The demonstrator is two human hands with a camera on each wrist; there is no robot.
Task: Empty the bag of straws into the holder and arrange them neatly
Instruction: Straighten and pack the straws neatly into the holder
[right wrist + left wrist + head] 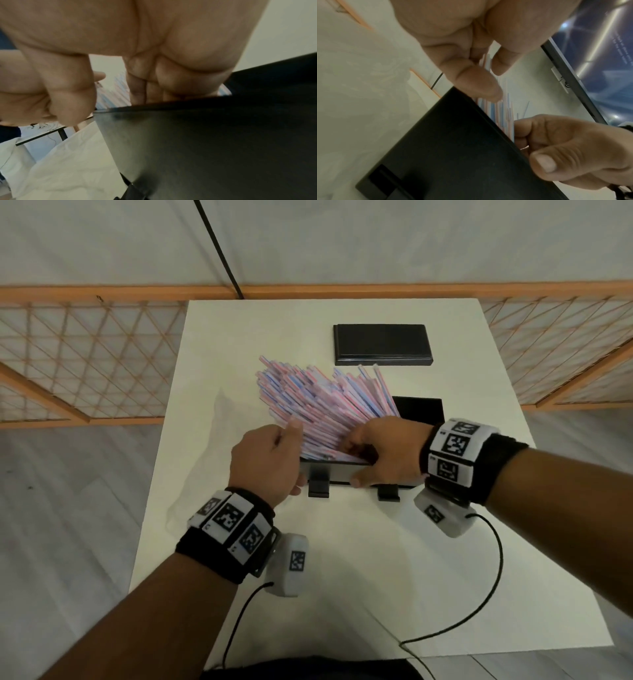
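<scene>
Left hand (270,463): fingers curled at holder's left end, fingertips among straws (318,409); whether gripping any, cannot tell. Right hand (383,455): fingers curled into straws, thumb on holder (346,472) front wall. Straws fan up-left out of black holder at table (342,577) centre. Empty bag (202,460) flat, left of holder. Lid (382,344) behind, apart.

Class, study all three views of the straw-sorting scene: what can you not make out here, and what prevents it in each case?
- Lower ends of the straws: hidden, head view, by the holder wall and both hands.
- Right hand fingertips: behind the holder rim, right wrist view.
- Left hand grip: unclear; wrist view blurred.
- Emptied bag: pale and faint on the table.
</scene>
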